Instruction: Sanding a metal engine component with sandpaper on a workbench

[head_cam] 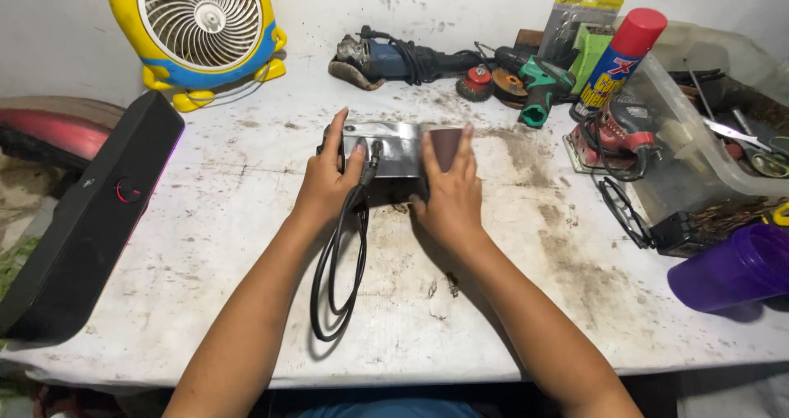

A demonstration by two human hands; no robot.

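Where a black cable (pixel 339 282) loops at lower centre of the stained white desk (pixel 509 303), both hands reach up to a shiny metal piece (pixel 393 148) at mid-frame. Left hand (pixel 329 180) clasps its left end; right hand (pixel 450 192) presses a brown sanding sheet (pixel 447 145) onto its right end. Farther up lie an angle grinder (pixel 394 60) and a yellow fan (pixel 200 27).

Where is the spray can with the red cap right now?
In the head view, the spray can leans at the table's far right, between the green drill and the clear plastic bin.
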